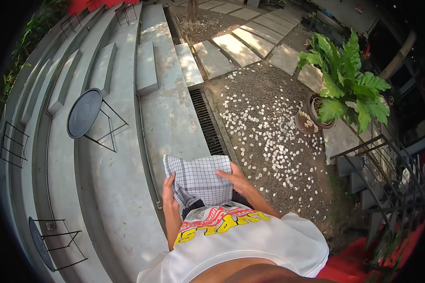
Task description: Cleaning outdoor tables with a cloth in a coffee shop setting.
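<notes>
A white and grey checked cloth (pixel 203 178) is spread between my two hands, just in front of my white printed T-shirt. Its left edge is gripped by my left hand (pixel 170 191), with the thumb on top. My right hand (pixel 235 177) grips the right edge, thumb lying over the checks and fingers mostly hidden behind. The cloth sags a little, and its lower edge reaches close to the shirt and a dark garment beneath.
Grey concrete steps (pixel 127 177) rise on the left, bearing a round black metal table (pixel 85 113) and other metal stands. A drain grate (pixel 206 120) runs ahead. White pebbles (pixel 276 141), a potted fern (pixel 340 85) and a metal railing (pixel 379 169) lie to the right.
</notes>
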Tool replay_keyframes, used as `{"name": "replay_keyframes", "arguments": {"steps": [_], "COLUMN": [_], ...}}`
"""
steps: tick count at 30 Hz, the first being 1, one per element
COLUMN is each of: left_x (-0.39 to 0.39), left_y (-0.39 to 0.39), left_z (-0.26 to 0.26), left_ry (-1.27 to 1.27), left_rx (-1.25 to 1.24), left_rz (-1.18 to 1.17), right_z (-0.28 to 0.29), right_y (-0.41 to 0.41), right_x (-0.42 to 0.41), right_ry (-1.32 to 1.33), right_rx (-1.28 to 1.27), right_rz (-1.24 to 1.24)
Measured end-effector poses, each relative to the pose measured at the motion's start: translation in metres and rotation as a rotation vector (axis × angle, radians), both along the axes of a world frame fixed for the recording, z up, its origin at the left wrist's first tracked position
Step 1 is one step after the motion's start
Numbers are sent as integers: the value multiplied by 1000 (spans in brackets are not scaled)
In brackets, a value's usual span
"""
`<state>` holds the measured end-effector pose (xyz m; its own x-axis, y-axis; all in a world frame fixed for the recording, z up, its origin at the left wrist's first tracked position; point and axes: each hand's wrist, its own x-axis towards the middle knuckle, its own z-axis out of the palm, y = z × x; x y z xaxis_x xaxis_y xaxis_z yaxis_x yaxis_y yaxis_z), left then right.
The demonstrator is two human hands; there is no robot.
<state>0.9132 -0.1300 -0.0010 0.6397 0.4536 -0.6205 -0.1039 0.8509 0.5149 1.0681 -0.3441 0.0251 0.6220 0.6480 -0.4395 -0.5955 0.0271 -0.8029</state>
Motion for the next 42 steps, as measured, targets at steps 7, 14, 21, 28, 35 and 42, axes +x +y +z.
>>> {"name": "replay_keyframes", "arguments": {"steps": [7, 14, 21, 28, 35, 42], "left_x": [157, 326, 512, 636, 731, 870], "left_y": [43, 121, 235, 330, 352, 340], "left_z": [-3, -61, -38, -39, -62, -69], "left_ry": [11, 10, 88, 78, 117, 86], "left_rx": [-71, -140, -17, -3, -73, 28], "left_rz": [-126, -265, -428, -488, -465, -482], "right_z": [-3, -42, -43, -38, -53, -64], "right_y": [29, 101, 221, 299, 318, 295], "right_x": [116, 247, 405, 520, 624, 769], "right_ry": [40, -5, -257, -297, -393, -317], "right_rx": [-115, -261, -267, -318, -390, -268], "right_rz": [-138, -73, -32, -46, 42, -288]}}
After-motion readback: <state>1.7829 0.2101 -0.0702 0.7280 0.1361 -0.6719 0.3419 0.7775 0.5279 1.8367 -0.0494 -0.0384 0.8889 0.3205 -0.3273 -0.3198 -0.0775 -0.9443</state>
